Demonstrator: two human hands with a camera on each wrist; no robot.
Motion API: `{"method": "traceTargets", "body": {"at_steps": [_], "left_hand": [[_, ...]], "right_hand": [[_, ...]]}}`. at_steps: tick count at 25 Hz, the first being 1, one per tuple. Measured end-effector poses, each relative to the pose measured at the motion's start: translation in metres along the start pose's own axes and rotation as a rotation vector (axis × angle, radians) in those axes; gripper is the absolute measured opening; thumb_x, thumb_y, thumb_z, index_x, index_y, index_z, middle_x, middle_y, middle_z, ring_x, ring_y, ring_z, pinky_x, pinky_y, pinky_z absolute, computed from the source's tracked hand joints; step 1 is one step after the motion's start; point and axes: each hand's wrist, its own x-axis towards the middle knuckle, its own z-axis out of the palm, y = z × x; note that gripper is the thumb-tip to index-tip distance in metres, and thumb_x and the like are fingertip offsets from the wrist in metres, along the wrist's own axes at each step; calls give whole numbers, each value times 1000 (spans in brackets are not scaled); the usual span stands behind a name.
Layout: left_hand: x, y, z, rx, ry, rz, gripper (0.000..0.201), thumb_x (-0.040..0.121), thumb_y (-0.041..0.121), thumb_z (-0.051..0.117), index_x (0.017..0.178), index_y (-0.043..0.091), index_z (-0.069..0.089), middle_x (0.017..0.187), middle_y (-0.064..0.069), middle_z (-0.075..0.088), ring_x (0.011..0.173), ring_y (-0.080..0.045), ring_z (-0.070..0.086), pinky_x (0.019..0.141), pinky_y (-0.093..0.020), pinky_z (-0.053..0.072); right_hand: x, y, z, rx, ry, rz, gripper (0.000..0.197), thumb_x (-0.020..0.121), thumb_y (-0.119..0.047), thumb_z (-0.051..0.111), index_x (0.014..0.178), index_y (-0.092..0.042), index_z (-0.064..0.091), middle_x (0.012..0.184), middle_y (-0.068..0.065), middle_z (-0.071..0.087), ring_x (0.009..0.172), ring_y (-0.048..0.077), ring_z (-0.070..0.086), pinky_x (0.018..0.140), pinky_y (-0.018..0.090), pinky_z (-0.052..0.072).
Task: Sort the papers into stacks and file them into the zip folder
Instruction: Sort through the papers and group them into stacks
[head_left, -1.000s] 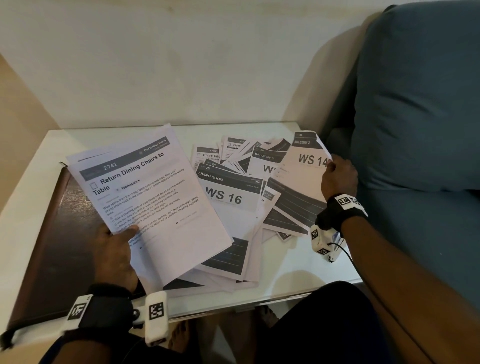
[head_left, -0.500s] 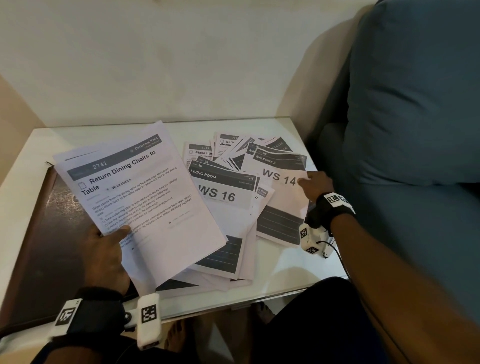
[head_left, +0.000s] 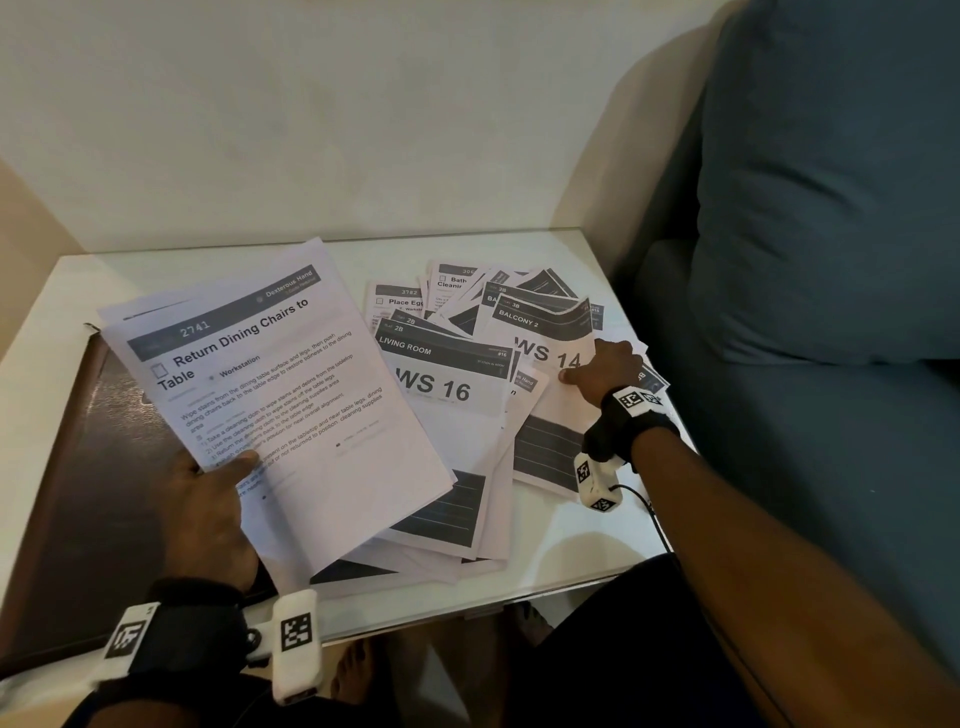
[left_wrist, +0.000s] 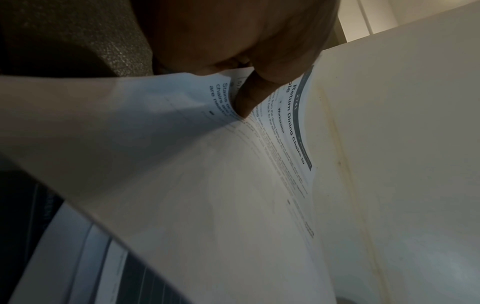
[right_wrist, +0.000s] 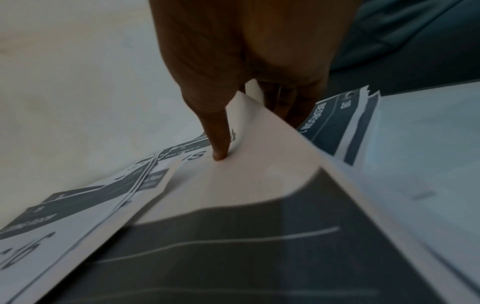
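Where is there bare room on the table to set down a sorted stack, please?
Bare table shows along the back edge by the wall, and a smaller patch at the front right corner beside the right hand. The middle is crowded with loose papers; the dark folder fills the left.

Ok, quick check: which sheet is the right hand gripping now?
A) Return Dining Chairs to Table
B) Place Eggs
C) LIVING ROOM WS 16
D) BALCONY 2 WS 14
D: the right hand pinches the WS 14 sheet by its right edge, thumb on top and fingers underneath, while the left hand holds the Return Dining Chairs sheet.
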Motion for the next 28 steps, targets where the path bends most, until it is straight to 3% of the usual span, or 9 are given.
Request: {"method": "traceTargets", "body": {"at_steps": [6,11,15,17,20,21,23,26,28], "left_hand": [[2,-1,0,-16,3,-12,38,100,-1,56,136,12,56,117,2,69,107,-21,66,80,-36,52],[7,-5,-3,-17,11,-17,38,99,0,59,134,16,59,124,-1,70,116,-26,66,90,-43,52],[3,-1,0,-26,-3,-27,39,100,-2,56,136,14,56,117,3,70,105,-20,67,78,-35,51],[3,-1,0,-36,-7,-27,40,101,-1,56,138,13,55,120,0,69,106,-21,67,78,-36,52],[7,-6,-3,-56,-7,-35,40,100,1,57,138,14,56,127,-3,69,115,-27,66,86,-41,53],[7,-6,-4,-58,-15,-29,40,101,1,56,138,14,56,128,-5,68,117,-28,65,88,-43,53],[6,-5,-3,-61,-21,-27,39,101,1,56,139,12,55,128,-5,68,116,-28,65,86,-42,53],[6,-5,-3,-64,-20,-14,40,101,0,55,139,11,55,129,-8,67,113,-28,66,82,-40,53],[4,-4,-3,-52,-16,-8,40,101,0,55,139,11,55,128,-7,67,111,-26,66,80,-38,52]], "right_hand": [[-7,-8,-4,124,14,115,76,81,-35,83,140,-10,42,144,21,38,134,41,42,109,49,39],[-2,-12,-10,123,-32,79,75,78,-33,86,136,-10,46,137,18,50,126,39,50,107,49,44],[-7,-13,-11,309,-35,105,91,80,-16,85,147,-5,25,133,19,59,120,38,59,99,45,49],[-13,-9,-15,470,45,121,84,84,-12,81,147,-6,27,133,21,59,118,39,61,95,43,50],[-13,-6,-31,623,410,74,44,94,-20,68,133,-7,54,130,22,60,116,40,62,95,45,53],[-14,-7,-41,678,524,50,35,97,-22,63,128,-5,58,128,21,62,115,38,63,93,46,55],[-17,-15,-66,874,679,22,28,103,-21,56,126,-6,59,125,14,65,108,26,65,87,37,58],[-16,-29,-88,1223,780,50,28,101,-22,59,127,-12,61,112,1,68,97,17,68,86,38,61],[-23,-40,-81,1337,700,37,32,95,-21,65,125,-11,66,109,-1,72,96,19,73,85,42,62]]}}
